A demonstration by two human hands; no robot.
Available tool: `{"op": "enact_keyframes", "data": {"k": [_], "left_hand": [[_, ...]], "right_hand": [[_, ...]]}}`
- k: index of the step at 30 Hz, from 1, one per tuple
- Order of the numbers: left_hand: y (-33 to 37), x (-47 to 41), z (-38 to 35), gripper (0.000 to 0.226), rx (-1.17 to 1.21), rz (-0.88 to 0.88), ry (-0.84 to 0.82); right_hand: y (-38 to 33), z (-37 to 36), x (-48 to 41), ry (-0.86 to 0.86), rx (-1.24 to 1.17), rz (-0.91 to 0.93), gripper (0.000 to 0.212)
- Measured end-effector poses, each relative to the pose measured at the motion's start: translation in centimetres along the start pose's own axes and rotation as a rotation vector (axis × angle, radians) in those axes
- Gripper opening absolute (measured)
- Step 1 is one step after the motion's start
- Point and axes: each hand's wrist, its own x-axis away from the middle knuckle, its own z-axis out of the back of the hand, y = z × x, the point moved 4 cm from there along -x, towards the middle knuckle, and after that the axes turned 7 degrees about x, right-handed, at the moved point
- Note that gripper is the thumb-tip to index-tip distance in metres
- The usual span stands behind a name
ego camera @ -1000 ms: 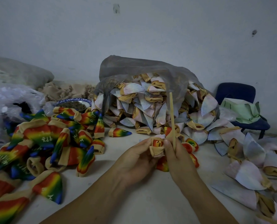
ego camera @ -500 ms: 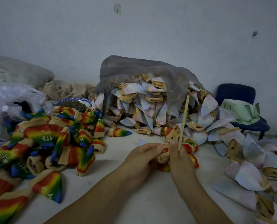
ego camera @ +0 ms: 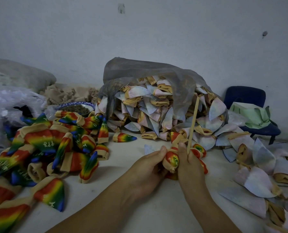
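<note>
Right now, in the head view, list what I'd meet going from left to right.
Rainbow fabric pile → left hand → held rainbow piece → right hand gripping wooden stick → blue chair.

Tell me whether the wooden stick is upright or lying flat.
Nearly upright: the stick rises from the right hand, its top leaning slightly right.

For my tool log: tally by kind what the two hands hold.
Rainbow cloth piece, held between left hand and right hand: 1
Wooden stick, in right hand: 1
Total: 2
</note>
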Motion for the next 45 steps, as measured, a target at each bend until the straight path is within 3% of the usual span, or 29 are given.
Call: {"op": "enact_keyframes", "data": {"k": [6,10,14,21,29,34,40,42,45], "left_hand": [[1.5,0.5,0.6,0.049,-0.211,-0.239,0.181],[1.7,0.6,0.8,0.04,-0.119,-0.308,0.177],[1.8,0.8,0.5,0.025,-0.087,-0.336,0.136],[2.2,0.9,0.6,0.011,-0.338,-0.379,0.221],[2.1,0.9,0.2,0.019,-0.554,-0.473,0.213],[2.5,0.8,0.8,0.019,-0.506,-0.502,0.341],[2.9,0.9,1.4,0.012,-0.834,-0.522,0.473],[3.2,0.8,1.8,0.01,-0.726,-0.478,0.492],[3.0,0.6,1.9,0.005,-0.328,-0.351,0.443]], "right_hand": [[-0.7,0.1,0.5,-0.11,-0.036,0.056,0.031],[-0.4,-0.3,0.3,-0.144,-0.044,0.03,0.028],[0.5,-0.1,0.0,-0.113,-0.051,-0.007,0.01],[0.2,0.4,-0.1,-0.124,-0.05,-0.003,0.013],[-0.1,0.4,-0.1,-0.14,-0.129,-0.067,0.018],[-0.5,0.3,0.3,-0.131,-0.189,-0.026,0.025],[0.3,0.6,0.0,-0.063,-0.189,-0.078,0.017],[0.4,0.6,-0.1,-0.084,-0.216,-0.107,0.016],[0.3,0.0,-0.1,-0.195,-0.382,-0.2,0.012]]}}
